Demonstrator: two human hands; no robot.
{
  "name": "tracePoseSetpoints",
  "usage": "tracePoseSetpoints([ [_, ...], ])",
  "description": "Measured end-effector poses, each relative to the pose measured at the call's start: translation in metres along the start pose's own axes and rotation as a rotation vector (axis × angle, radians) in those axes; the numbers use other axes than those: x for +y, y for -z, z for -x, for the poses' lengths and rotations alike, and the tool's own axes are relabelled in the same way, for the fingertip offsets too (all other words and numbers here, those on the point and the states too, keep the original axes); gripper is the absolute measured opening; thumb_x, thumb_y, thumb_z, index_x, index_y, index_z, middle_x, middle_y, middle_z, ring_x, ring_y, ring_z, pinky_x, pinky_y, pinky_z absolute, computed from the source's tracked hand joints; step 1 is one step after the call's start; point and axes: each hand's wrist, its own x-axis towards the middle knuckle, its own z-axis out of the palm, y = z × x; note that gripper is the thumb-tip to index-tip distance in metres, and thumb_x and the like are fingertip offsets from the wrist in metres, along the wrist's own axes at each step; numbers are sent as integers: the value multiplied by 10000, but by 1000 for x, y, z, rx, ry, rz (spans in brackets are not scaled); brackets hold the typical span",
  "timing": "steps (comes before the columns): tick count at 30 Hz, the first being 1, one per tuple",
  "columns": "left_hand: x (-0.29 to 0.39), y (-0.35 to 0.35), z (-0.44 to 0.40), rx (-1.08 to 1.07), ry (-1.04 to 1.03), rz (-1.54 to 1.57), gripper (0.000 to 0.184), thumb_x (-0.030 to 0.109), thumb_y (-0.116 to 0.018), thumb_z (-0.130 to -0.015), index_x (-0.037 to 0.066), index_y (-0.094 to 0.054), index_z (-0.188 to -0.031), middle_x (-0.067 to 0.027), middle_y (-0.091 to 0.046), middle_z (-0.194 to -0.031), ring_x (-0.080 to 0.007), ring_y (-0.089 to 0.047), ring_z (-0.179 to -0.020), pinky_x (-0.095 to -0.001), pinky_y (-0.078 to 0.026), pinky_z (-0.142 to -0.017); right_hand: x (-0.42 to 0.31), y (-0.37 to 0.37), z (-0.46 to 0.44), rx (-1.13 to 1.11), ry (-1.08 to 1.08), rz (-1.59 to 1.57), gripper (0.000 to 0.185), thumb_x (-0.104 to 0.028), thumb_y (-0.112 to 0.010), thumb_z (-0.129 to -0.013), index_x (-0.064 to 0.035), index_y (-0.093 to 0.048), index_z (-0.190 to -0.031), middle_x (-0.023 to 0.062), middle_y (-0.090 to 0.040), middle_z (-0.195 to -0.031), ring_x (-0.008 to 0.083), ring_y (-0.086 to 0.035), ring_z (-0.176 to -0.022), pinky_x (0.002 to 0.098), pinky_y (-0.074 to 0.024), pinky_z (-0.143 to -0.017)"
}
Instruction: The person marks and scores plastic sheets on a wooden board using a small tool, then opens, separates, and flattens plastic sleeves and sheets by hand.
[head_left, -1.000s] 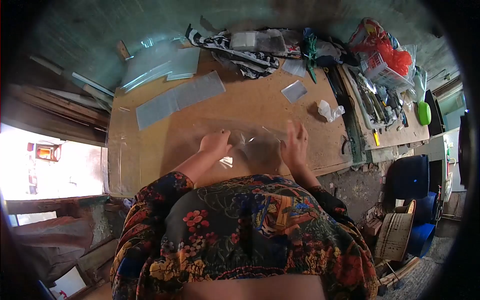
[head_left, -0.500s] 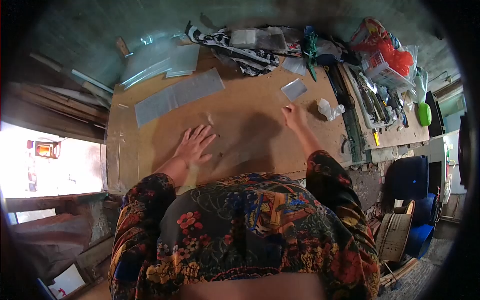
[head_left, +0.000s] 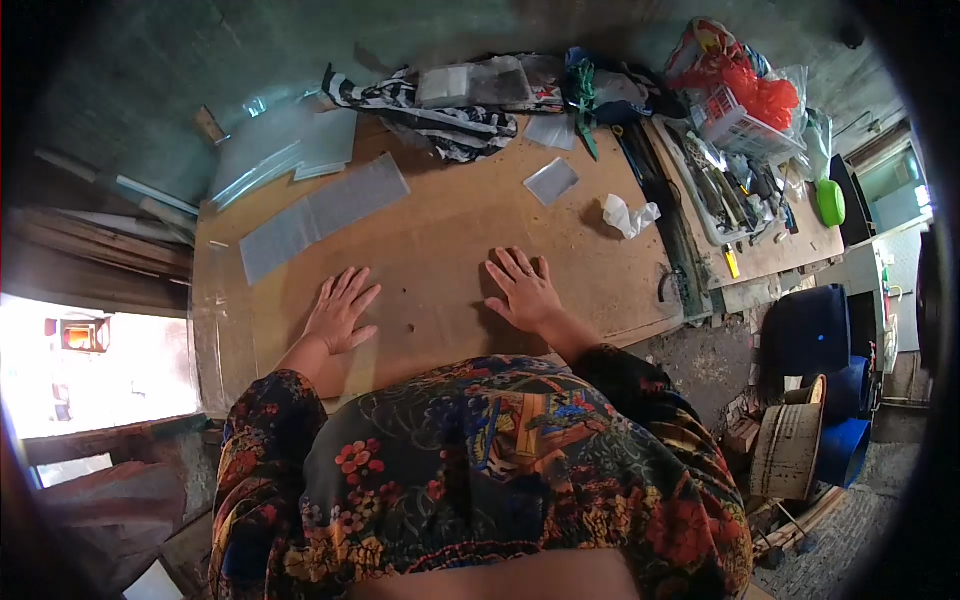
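Both palms down on the brown board, fingers spread

The left hand lies left of the frame's centre, palm down with its fingers fanned toward the top of the frame. The right hand lies just right of centre in the same pose, its fingers pointing up and to the left. Both grips are released, and neither hand is clenched around anything. The hands are well apart, with bare-looking brown board between them, in the middle of the frame; whether something clear lies beneath the palms cannot be told.

Nearest the left hand, a long translucent sheet slants across the upper left of the board. Above the right hand, a small translucent rectangle lies tilted, and crumpled white paper sits to its lower right. Clear sheets overlap in a stack at the board's upper left corner, and a black-and-white striped cloth is bunched along the top edge. At the upper right of the frame, hand tools lie heaped below a white basket, with a green container to their right
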Motion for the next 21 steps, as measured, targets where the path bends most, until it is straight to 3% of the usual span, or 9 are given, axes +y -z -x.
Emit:
tracePoseSetpoints([
  [3, -5, -6, 0, -5, 4, -29, 672, 410, -532, -762, 186, -265, -1336, -82, -136, -1418, -289, -115, -1309, -499, -120, -1034, 30, 3, -23, -52, -119, -79, 506, -389, -458, -836, -117, -395, -1257, 108, -348, -1312, 272, -275, -1245, 529, -197, -991],
  [5, -1, -1, -1, -29, 24, -31, 685, 400, -540, -746, 174, -274, -1334, -90, -130, -1421, -299, -111, -1310, -508, -106, -1035, 64, 8, -46, 27, -335, -33, 435, -313, -484, -833, -103, -435, -1211, 94, -382, -1285, 263, -324, -1211, 503, -254, -968],
  [7, 5, 4, -4, -53, 48, -39, 697, 390, -549, -730, 162, -282, -1332, -99, -124, -1425, -309, -107, -1311, -517, -91, -1036, 90, 18, -67, 92, -339, -81, 364, -229, -493, -830, -100, -460, -1168, 81, -420, -1244, 263, -374, -1164, 470, -312, -925],
  [11, 37, 15, -17, 112, 122, 76, 682, 381, -540, -739, 145, -288, -1327, -128, -153, -1411, -322, -128, -1303, -530, -108, -1020, 119, 9, -85, 23, -301, 63, 270, -155, -450, -830, -81, -507, -1083, 88, -488, -1176, 252, -429, -1123, 420, -363, -899],
  [16, 82, 17, -44, 274, 168, 247, 672, 334, -559, -744, 130, -285, -1323, -149, -170, -1400, -324, -161, -1294, -516, -146, -1011, 137, 1, -87, -10, -123, 306, 187, -148, -428, -844, -84, -553, -968, 69, -546, -1064, 244, -504, -1026, 374, -407, -843],
  [18, 92, 16, -54, 348, 132, 357, 664, 254, -576, -742, 97, -281, -1316, -168, -202, -1387, -325, -240, -1268, -468, -236, -994, 143, 0, -89, 13, -51, 368, 174, -146, -429, -843, -80, -563, -933, 67, -563, -1023, 249, -541, -965, 360, -437, -798],
  [20, 100, 18, -62, 392, 128, 505, 646, 228, -574, -749, 83, -289, -1310, -180, -241, -1367, -323, -281, -1249, -434, -285, -970, 151, -2, -93, 159, -324, 51, 153, -103, -464, -817, -61, -580, -909, 85, -598, -954, 289, -584, -830, 353, -476, -703],
  [21, 106, 22, -67, 435, 113, 652, 627, 202, -572, -755, 68, -297, -1303, -192, -280, -1348, -320, -321, -1230, -399, -334, -946, 154, 0, -92, 155, -316, 52, 153, -103, -464, -817, -61, -580, -909, 85, -598, -954, 289, -584, -830, 353, -476, -703],
])
